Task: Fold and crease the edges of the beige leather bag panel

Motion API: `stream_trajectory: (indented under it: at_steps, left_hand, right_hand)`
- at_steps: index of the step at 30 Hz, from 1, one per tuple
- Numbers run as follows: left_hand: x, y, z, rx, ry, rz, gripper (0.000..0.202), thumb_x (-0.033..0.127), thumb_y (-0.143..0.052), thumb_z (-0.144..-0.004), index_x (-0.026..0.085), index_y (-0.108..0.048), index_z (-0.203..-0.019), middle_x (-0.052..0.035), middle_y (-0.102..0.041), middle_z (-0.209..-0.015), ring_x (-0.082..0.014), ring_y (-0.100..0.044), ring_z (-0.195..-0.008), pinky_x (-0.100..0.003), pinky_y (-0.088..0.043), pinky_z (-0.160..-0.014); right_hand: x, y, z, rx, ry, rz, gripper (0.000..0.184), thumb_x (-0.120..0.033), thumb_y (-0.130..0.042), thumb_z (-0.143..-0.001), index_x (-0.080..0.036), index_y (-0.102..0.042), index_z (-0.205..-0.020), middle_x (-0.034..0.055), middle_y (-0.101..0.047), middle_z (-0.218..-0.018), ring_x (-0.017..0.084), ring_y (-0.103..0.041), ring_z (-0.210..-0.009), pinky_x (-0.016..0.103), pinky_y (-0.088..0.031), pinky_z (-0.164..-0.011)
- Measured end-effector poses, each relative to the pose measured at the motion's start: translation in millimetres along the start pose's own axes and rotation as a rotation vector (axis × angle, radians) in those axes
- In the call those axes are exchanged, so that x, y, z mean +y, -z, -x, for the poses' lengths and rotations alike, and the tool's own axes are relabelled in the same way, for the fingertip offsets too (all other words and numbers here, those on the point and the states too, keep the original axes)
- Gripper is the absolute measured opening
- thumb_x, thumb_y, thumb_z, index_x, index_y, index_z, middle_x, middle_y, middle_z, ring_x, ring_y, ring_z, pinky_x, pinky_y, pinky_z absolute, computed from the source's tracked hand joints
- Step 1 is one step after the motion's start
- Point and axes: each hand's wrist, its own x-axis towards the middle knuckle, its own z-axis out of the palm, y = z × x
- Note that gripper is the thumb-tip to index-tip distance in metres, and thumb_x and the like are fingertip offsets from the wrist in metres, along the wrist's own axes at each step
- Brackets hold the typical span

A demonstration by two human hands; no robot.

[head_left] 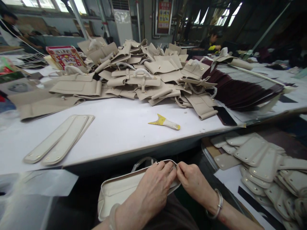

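Evidently the cream bag was the thing being worked on: it sat low over the person's lap, just below the near edge of the table, tilted with its open side up and its clear-wrapped handle on the far side. The left hand reached across it, fingers bent over the rim and gripping near the right end, its thumb hidden. The right hand pinched that corner of the rim between thumb and bent fingers. Since the long left end had no visible hand on it, the bag could swing or slide off the lap if the pinch loosened; too hard a pull at the corner might crease or stretch the edge, and the metal bangle on the right wrist could scuff the pale skin if it brushed against it. Beyond, on the white table, lay a few long strips to the left and a yellow tool in the middle. Farther back rose a heap of beige bags, loosely stacked, so a knock might send some sliding. Cream panels overlapped at the right.
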Motion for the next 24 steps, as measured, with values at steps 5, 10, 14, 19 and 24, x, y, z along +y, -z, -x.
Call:
stream_trajectory:
  at_steps: [5, 10, 14, 19, 24]
  left_hand:
    - [-6, 3.2, -2, 0.024, 0.001, 0.069, 0.029, 0.014, -0.046, -0.087, 0.019, -0.053, -0.116, -0.006, -0.059, -0.116, -0.022, -0.055, -0.097, -0.035, -0.048, -0.084]
    - [-16, 7.7, -8, 0.036, 0.018, 0.122, 0.019, 0.013, -0.046, -0.086, 0.023, -0.054, -0.101, -0.0009, -0.062, -0.102, -0.0194, -0.059, -0.082, -0.031, -0.048, -0.067]
    - [-27, 12.5, -19, 0.083, 0.079, 0.161, 0.024, 0.012, -0.046, -0.084, 0.024, -0.054, -0.104, -0.0016, -0.059, -0.108, -0.0176, -0.062, -0.074, -0.029, -0.046, -0.058]
    - [-41, 12.6, -36, 0.086, 0.047, 0.152, 0.02, 0.02, -0.047, -0.086, 0.025, -0.063, -0.095, -0.0014, -0.062, -0.101, -0.0188, -0.064, -0.073, -0.029, -0.046, -0.058]
    - [-49, 14.3, -51, -0.001, -0.047, 0.108, 0.019, 0.02, -0.051, -0.082, 0.022, -0.069, -0.08, -0.0028, -0.067, -0.088, -0.0214, -0.065, -0.072, -0.03, -0.046, -0.056]
  right_hand:
    - [0, 8, 5, -0.039, -0.099, -0.299, 0.038, -0.038, -0.04, -0.096, -0.019, -0.051, -0.064, 0.0002, -0.053, -0.056, 0.014, -0.05, -0.053, 0.028, -0.03, -0.054]
    - [7, -1, 10, -0.013, -0.331, -0.885, 0.046, -0.053, -0.052, -0.089, -0.016, -0.056, -0.062, -0.0016, -0.05, -0.055, 0.011, -0.045, -0.054, 0.025, -0.035, -0.053]
    - [7, -16, 13, 0.034, -0.444, -1.178, 0.035, -0.05, -0.067, -0.081, -0.016, -0.065, -0.082, 0.0013, -0.059, -0.078, 0.014, -0.049, -0.071, 0.026, -0.042, -0.062]
    - [3, -17, 15, -0.029, -0.447, -1.245, 0.036, -0.048, -0.064, -0.085, -0.015, -0.07, -0.096, 0.0049, -0.063, -0.085, 0.016, -0.051, -0.081, 0.028, -0.043, -0.069]
    - [-1, -9, 12, -0.102, -0.47, -1.247, 0.036, -0.048, -0.063, -0.086, -0.015, -0.073, -0.098, 0.0052, -0.064, -0.086, 0.016, -0.049, -0.081, 0.027, -0.042, -0.07]
